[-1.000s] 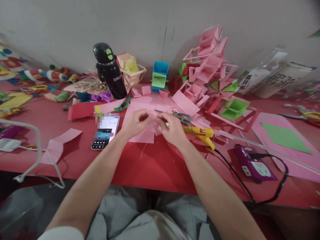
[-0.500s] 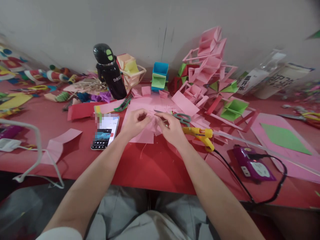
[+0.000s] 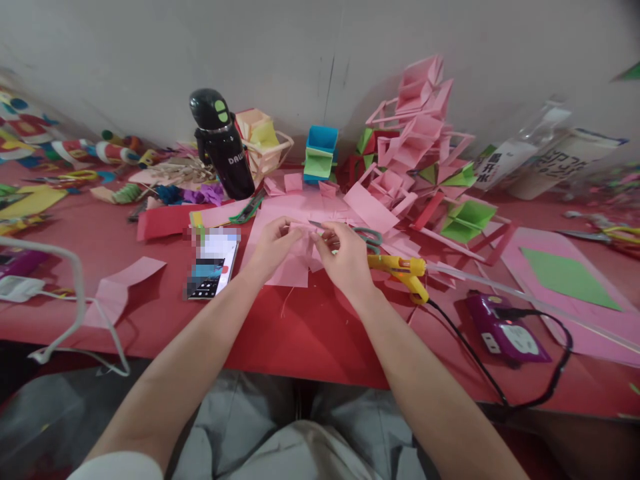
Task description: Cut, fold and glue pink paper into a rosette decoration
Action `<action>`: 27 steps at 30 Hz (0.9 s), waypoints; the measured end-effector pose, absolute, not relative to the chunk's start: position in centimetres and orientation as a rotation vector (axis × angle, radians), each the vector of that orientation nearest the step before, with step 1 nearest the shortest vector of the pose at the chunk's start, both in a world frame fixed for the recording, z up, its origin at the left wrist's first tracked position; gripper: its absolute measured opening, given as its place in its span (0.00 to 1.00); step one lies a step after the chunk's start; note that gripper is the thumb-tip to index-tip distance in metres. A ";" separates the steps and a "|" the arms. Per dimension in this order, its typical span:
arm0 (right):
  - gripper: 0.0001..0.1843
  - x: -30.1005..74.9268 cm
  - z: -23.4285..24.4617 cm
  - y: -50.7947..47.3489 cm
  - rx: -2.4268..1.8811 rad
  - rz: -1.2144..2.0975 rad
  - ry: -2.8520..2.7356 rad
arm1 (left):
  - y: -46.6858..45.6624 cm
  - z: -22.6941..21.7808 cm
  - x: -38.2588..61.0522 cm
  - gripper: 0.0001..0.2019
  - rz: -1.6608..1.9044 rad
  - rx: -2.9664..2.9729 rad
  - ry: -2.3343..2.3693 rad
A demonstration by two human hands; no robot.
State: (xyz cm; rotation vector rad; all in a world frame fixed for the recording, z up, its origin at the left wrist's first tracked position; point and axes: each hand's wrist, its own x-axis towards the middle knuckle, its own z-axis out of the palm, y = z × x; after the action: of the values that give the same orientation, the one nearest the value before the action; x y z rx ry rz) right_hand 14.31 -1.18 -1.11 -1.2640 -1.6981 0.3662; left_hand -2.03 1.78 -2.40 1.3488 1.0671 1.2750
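Observation:
My left hand (image 3: 270, 248) and my right hand (image 3: 345, 257) meet over a small folded pink paper piece (image 3: 306, 245) on the red table (image 3: 295, 327). Both pinch it, fingers curled onto its edges. It rests above a larger pink sheet (image 3: 290, 270). Green-handled scissors (image 3: 365, 235) lie just behind my right hand. A yellow glue gun (image 3: 403, 270) sits to the right of that hand. A phone (image 3: 213, 263) with a lit screen lies left of my left hand.
A black bottle (image 3: 223, 147) stands at the back left. A heap of pink and green folded paper shapes (image 3: 420, 153) rises at the back right. A purple power strip (image 3: 505, 327) with a black cable lies right. Pink scrap (image 3: 120, 287) lies left.
Both hands have kept hold of the pink piece and shifted slightly closer together, the fingers working along its fold. The view has drifted a little.

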 end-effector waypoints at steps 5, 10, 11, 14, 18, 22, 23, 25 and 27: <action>0.05 14.9 0.8 -2.6 -1.426 0.401 -1.981 | 1.4 -1.8 -2.0 0.09 1.202 1.307 1.224; 0.17 17.1 2.5 -6.8 -1.543 0.544 -2.124 | 0.5 -1.2 -1.5 0.16 1.104 1.256 1.177; 0.20 18.0 2.4 -7.8 -1.556 0.560 -2.143 | 0.4 -1.2 -1.5 0.15 1.090 1.274 1.145; 0.24 21.4 1.6 -10.4 -1.675 0.528 -2.061 | 0.3 -1.2 -1.6 0.16 1.066 1.324 1.066; 0.24 26.1 -0.3 -13.1 -1.868 0.327 -1.786 | 0.3 -1.1 -1.7 0.18 1.051 1.336 1.022; 0.22 29.1 -1.9 -12.8 -1.967 0.035 -1.563 | 0.1 -0.6 -1.7 0.15 1.004 1.371 0.962; 0.24 29.4 -2.1 -12.3 -1.939 0.005 -1.594 | 0.0 -0.4 -1.7 0.14 0.995 1.378 0.941; 0.28 29.6 -2.2 -10.7 -1.898 -0.032 -1.735 | -0.1 -0.3 -1.7 0.14 0.977 1.391 0.908; 0.24 29.2 -1.9 -9.1 -1.921 0.002 -1.829 | -0.1 -0.3 -1.7 0.13 0.965 1.426 0.894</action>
State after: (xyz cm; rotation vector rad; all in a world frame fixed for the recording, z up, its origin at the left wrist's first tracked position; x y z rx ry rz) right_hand 29.18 -9.06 -1.93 -1.9214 -1.8290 0.0024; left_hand -1.71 -0.14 -0.27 1.4260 0.8937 0.9647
